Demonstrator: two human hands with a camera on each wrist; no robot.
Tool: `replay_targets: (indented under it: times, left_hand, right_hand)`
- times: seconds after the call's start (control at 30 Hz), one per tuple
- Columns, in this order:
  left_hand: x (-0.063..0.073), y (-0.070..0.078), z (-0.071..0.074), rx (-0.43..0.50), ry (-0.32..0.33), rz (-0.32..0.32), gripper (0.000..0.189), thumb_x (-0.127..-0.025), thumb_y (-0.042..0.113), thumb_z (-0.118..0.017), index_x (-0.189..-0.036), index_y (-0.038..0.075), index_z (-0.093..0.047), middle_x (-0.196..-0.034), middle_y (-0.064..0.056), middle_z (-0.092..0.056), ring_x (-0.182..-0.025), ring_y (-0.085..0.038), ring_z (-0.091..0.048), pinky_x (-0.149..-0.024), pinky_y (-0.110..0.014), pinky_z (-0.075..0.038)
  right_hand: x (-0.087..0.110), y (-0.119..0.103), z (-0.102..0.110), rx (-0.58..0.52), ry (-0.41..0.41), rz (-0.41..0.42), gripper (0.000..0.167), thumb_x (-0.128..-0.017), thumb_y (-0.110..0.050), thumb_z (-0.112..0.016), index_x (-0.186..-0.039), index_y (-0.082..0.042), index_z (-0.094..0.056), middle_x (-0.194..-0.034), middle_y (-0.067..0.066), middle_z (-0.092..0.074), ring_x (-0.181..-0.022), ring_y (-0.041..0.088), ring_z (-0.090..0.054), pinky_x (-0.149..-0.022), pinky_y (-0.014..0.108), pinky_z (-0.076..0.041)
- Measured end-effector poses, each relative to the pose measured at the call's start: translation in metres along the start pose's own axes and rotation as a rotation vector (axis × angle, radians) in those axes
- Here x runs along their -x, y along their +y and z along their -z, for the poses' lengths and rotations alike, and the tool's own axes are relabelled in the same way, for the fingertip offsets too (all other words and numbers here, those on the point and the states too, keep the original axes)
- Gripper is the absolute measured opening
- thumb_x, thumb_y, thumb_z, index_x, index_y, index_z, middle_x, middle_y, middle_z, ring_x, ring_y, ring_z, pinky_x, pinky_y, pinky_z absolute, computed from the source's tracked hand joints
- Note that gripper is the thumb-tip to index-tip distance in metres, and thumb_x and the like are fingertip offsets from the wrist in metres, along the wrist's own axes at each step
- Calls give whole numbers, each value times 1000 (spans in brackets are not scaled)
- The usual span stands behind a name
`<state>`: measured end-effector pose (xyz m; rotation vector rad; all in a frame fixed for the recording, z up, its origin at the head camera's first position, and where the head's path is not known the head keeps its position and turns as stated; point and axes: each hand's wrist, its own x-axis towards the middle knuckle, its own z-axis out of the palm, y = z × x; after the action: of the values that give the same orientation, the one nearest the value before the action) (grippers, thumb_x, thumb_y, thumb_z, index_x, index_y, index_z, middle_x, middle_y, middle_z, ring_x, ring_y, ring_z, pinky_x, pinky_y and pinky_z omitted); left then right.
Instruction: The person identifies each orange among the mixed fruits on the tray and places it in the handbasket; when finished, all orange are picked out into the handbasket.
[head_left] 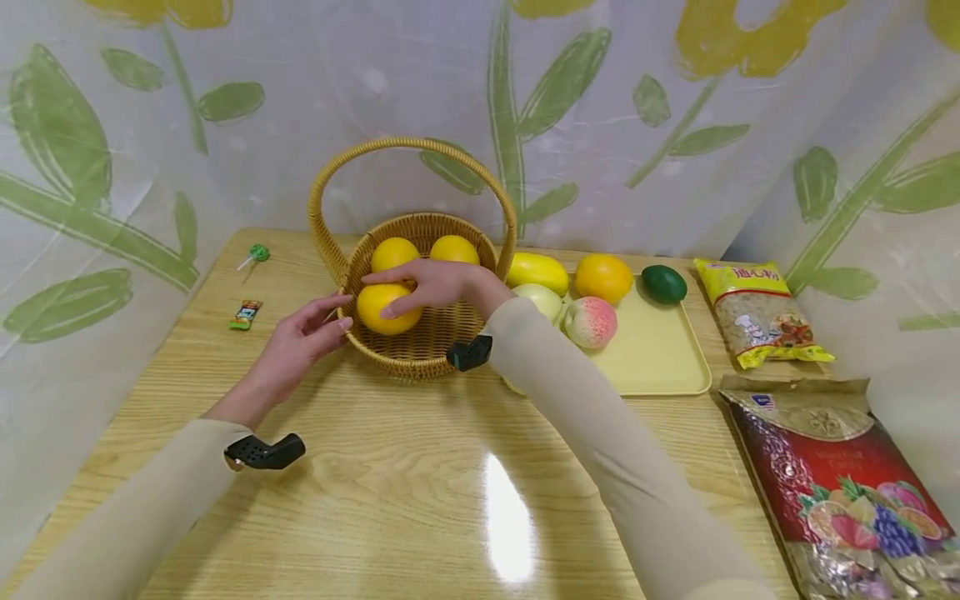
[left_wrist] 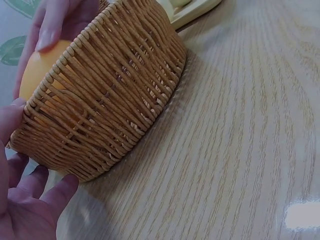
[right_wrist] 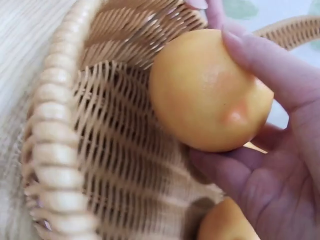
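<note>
A wicker basket [head_left: 416, 358] with a tall arched handle stands on the table. My right hand [head_left: 438, 283] reaches over its rim and grips an orange [head_left: 386, 315] at the basket's left side. In the right wrist view, thumb and fingers wrap around this orange [right_wrist: 205, 95], above the woven bottom. Two more oranges, one at the back left [head_left: 393, 252] and one at the back right [head_left: 454, 249], lie in the basket. At the basket's left edge, my left hand [head_left: 296, 346] holds the rim, thumb on top and fingers against the outer wall [left_wrist: 100, 100].
Right of the basket, a yellow tray [head_left: 652, 358] bears a peach [head_left: 591, 322], an orange fruit [head_left: 603, 279], a dark green fruit [head_left: 663, 284] and others. Two food bags, one yellow [head_left: 761, 312] and one red [head_left: 840, 483], lie farther right. A lollipop [head_left: 258, 252] and small candy [head_left: 245, 315] lie left.
</note>
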<state>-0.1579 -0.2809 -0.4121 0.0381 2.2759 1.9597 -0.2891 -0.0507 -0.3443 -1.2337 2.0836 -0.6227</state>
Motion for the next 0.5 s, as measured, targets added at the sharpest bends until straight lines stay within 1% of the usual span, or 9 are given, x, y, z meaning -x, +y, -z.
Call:
replay_targets:
  times: [0.13, 0.23, 0.3, 0.43, 0.5]
  left_hand:
    - [0, 0, -1, 22, -6, -9, 56, -100, 27, -59, -148, 5, -39, -162, -11, -15, -144, -31, -26, -99, -24, -48]
    - [0, -1, 0, 31, -6, -14, 56, -99, 26, -59, -148, 4, -40, -162, -12, -15, -144, -31, -27, -98, -24, -48]
    - [0, -1, 0, 32, -3, -14, 56, -99, 26, -60, -148, 5, -40, -162, -12, -15, -143, -31, -28, -98, -24, -48]
    - [-1, -2, 0, 30, 0, -8, 56, -99, 26, -60, -148, 6, -41, -162, -12, -16, -143, -30, -29, -98, -25, -48]
    - [-1, -1, 0, 26, -1, -4, 56, -99, 26, -60, -148, 7, -41, -162, -11, -16, -143, -30, -28, -98, -24, -48]
  right_hand:
    - [-5, 7, -7, -20, -11, 7, 68, -93, -44, -64, -153, -27, -35, -155, -1, -35, -136, 12, -33, -113, 30, -27]
    - [-4, 8, -7, 0, -47, 7, 69, -93, -39, -67, -153, -25, -35, -154, 1, -37, -134, 12, -36, -112, 27, -28]
    - [-2, 7, -5, 4, -65, -12, 71, -92, -36, -68, -154, -23, -34, -154, 2, -36, -135, 14, -35, -113, 28, -27]
    - [2, 4, 2, 50, -85, -63, 74, -92, -35, -69, -154, -20, -32, -156, 4, -33, -139, 17, -31, -116, 32, -24]
    - [3, 3, 4, 73, -93, -70, 74, -92, -35, -69, -155, -21, -32, -156, 4, -33, -140, 17, -31, -117, 32, -24]
